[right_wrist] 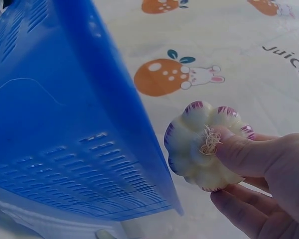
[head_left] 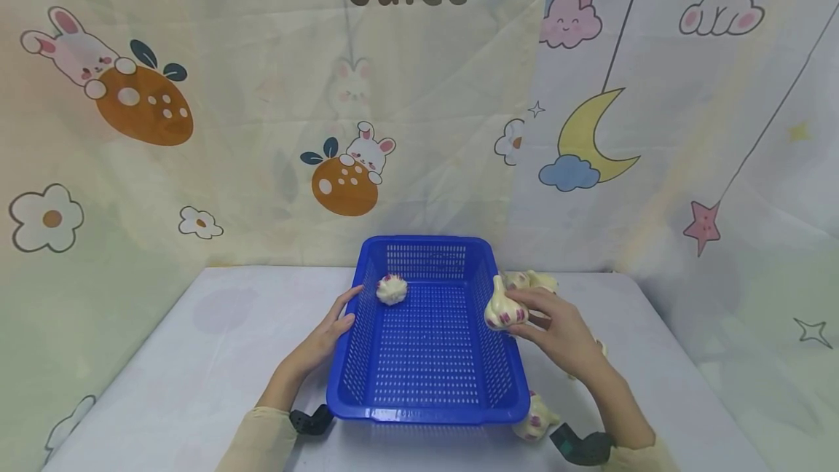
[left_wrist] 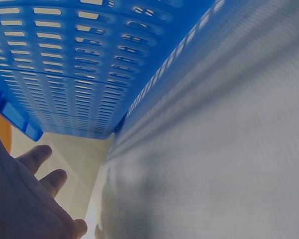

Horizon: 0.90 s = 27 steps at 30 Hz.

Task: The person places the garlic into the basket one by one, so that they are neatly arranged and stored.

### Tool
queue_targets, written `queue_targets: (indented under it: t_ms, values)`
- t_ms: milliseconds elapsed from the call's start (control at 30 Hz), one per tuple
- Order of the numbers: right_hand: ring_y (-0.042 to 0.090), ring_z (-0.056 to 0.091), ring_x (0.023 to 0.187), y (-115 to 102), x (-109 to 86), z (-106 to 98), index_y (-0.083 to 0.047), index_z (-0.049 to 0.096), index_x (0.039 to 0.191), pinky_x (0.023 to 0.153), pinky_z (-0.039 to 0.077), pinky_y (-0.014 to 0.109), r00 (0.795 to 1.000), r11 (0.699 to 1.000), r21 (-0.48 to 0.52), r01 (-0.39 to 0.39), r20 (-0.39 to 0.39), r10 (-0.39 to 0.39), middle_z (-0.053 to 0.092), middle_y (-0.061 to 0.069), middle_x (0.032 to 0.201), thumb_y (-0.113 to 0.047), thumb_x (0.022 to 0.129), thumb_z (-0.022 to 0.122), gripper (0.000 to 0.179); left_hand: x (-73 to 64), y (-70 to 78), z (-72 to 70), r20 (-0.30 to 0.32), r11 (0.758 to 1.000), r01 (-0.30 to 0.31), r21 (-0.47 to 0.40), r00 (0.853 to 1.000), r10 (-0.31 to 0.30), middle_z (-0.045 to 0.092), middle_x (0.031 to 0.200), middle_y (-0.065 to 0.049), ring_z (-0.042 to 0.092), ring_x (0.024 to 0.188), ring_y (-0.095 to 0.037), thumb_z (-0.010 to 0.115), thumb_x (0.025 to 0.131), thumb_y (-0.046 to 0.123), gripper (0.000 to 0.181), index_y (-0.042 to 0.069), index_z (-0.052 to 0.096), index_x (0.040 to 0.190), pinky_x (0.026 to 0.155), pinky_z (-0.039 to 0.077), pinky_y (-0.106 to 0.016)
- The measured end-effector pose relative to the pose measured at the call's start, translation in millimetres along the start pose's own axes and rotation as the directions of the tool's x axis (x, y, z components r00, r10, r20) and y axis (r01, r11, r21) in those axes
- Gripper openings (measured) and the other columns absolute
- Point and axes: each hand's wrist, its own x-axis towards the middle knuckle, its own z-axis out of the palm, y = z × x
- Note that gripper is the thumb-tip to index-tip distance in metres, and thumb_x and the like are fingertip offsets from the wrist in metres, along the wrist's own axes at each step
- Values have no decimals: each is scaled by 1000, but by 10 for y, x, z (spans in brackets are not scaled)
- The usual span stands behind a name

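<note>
A blue plastic basket [head_left: 429, 414] with slotted walls stands in the middle of the table. My right hand [head_left: 553, 323] holds a garlic bulb [head_left: 503, 313] over the basket's right rim, its stem pointing up in the head view. Thumb and fingers pinch this white, purple-streaked bulb, and the right wrist view shows its stringy root tuft [right_wrist: 211, 141] beside the thumb. My left hand [head_left: 321, 341] rests against the basket's left rim with its fingers extended, several of them spread below the rim in the left wrist view. Another garlic bulb [head_left: 392, 289] lies inside, toward the back left.
More garlic bulbs [head_left: 542, 282] lie on the table right of the basket, partly hidden by my right hand. One bulb [head_left: 537, 417] sits by the basket's near right corner. A printed cloth [head_left: 262, 93] hangs behind the white table [head_left: 216, 341].
</note>
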Motion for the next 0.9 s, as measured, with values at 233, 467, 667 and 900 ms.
queue_targets:
  t_ms: [233,467,667,900]
  values:
    - [30,59,115,-16,-17,54,-13,60,126,83,54,31,999,999,27,-30,-10,31,60,8,126,-9,78,76,51,-25,-2,4,-2,1000,3,1,1000,-3,10,155,-21,28,136,-48,28,101,28,54,26,10,152,104,29,-65]
    - [33,59,115,-35,-28,129,-12,60,126,84,53,34,999,998,51,-39,-5,39,59,11,126,-11,80,73,48,-22,-8,19,-11,1000,0,14,1000,0,8,157,-19,26,138,-47,28,102,25,53,27,11,152,105,27,-64]
    - [30,59,116,-77,-14,167,-15,61,126,86,53,35,999,998,49,-44,-12,45,60,8,125,-11,81,73,47,-13,14,34,-31,1000,10,18,999,-10,7,157,-18,23,139,-46,28,101,26,53,27,12,151,106,23,-66]
    - [28,58,115,-120,33,221,-15,61,126,87,52,36,999,998,43,-36,-17,37,62,6,122,-11,81,73,47,3,20,37,-60,998,31,46,998,-28,5,159,-14,16,142,-46,29,101,32,53,31,13,151,106,18,-69]
